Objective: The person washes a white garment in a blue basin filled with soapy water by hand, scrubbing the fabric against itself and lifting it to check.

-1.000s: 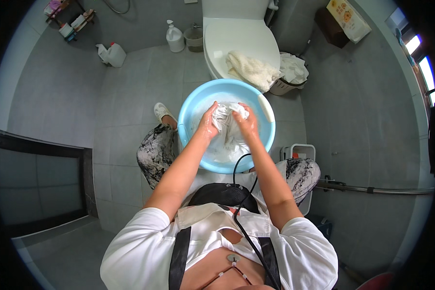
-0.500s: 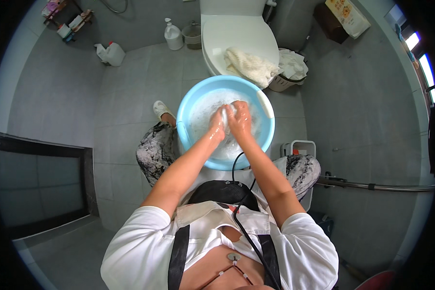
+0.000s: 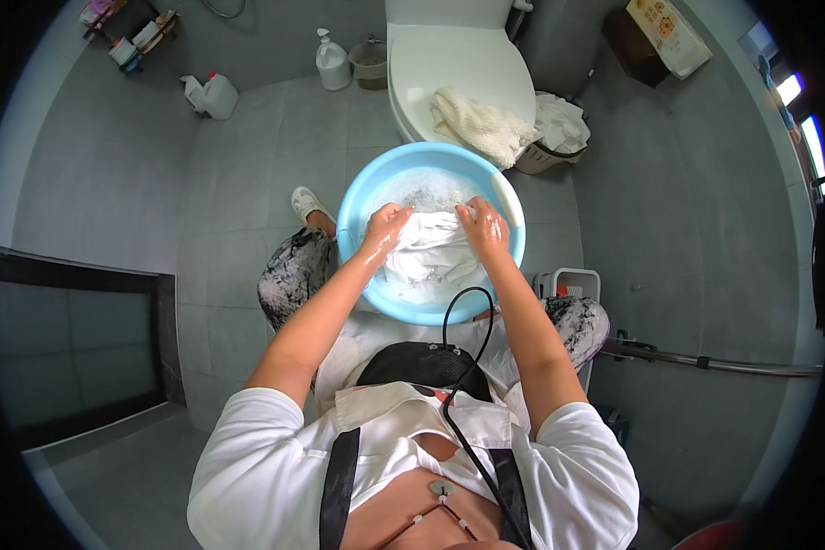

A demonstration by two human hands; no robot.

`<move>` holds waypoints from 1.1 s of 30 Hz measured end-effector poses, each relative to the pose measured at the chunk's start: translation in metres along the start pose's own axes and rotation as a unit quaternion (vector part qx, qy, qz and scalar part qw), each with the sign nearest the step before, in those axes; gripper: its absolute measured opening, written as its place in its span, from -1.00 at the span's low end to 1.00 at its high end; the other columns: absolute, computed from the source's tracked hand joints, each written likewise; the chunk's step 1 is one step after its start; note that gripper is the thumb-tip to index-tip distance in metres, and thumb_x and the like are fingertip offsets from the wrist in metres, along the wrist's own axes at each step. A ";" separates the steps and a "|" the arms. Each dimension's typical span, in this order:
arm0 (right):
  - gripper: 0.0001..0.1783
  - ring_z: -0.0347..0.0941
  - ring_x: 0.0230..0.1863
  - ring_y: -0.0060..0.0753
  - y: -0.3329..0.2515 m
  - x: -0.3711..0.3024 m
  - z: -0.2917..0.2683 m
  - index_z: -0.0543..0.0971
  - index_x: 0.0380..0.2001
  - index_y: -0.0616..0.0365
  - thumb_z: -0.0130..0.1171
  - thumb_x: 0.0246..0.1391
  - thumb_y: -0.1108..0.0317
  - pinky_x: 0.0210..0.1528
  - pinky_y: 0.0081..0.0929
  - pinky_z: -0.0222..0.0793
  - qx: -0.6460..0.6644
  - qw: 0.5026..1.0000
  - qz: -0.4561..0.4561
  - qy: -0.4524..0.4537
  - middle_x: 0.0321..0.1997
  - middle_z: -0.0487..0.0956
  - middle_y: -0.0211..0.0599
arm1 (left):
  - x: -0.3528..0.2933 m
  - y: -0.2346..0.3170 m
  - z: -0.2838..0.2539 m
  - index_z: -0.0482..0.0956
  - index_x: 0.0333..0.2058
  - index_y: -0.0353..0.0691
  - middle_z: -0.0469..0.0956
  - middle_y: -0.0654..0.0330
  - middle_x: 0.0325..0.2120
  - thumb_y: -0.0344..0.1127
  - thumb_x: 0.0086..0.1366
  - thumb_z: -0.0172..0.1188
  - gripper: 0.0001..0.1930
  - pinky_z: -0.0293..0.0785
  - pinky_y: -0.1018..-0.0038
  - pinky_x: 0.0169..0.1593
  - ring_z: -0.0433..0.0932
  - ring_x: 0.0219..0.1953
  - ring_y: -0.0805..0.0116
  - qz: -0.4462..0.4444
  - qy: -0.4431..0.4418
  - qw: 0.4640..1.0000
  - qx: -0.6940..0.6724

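Hands meet over the light blue basin at your knees: your left hand clenches the wet white cloth at its 10 o'clock corner, and your right hand clenches it at 2 o'clock. Cloth sags between both fists into soapy water. At 12 o'clock from the basin stands a white toilet with a cream towel draped over its lid.

A basin sits on the floor before the toilet. A cloth lies in the basin, a towel on the toilet lid, bottles left of the toilet.
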State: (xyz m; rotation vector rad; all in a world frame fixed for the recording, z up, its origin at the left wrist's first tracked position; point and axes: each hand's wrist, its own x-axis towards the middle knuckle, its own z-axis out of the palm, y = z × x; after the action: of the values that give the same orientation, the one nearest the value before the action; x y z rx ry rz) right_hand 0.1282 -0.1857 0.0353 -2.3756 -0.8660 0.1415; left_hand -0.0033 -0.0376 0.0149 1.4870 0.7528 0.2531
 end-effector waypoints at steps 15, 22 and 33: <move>-0.67 0.37 -0.13 -0.09 0.057 -0.009 0.082 0.44 -0.25 0.14 0.02 -0.15 0.27 -0.09 -0.26 0.27 -0.176 0.939 -0.089 -0.283 -0.20 0.44 -0.05 | 0.013 -0.055 0.031 0.47 -0.28 -0.18 0.46 -0.02 -0.28 -0.32 0.11 -0.16 -0.74 0.35 0.28 -0.13 0.44 -0.19 0.15 0.012 -0.168 0.786 0.595; -0.57 0.41 -0.16 -0.25 0.046 0.009 0.045 0.40 -0.19 0.19 0.12 -0.26 0.46 -0.12 -0.39 0.29 0.132 0.965 0.072 -0.215 -0.21 0.47 -0.07 | 0.020 -0.036 0.006 0.46 -0.35 -0.34 0.49 0.00 -0.34 -0.25 -0.07 0.13 -0.69 0.37 0.33 -0.16 0.46 -0.24 0.18 0.019 -0.055 0.985 0.161; -0.57 0.29 -0.09 -0.25 -0.058 -0.035 -0.002 0.37 -0.23 0.11 0.20 -0.30 0.42 -0.06 -0.41 0.19 0.352 0.933 -0.074 0.033 -0.19 0.38 -0.22 | 0.007 0.036 0.033 0.40 -0.32 -0.18 0.46 0.12 -0.38 0.07 0.12 -0.02 -0.60 0.39 0.38 -0.19 0.46 -0.34 0.26 -0.150 -0.095 0.844 -0.506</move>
State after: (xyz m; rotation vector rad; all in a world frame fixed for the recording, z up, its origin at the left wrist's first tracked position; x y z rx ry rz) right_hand 0.0694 -0.1732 0.0662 -1.6323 -0.7900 0.2610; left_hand 0.0316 -0.0565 0.0440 0.3663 0.5302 0.2067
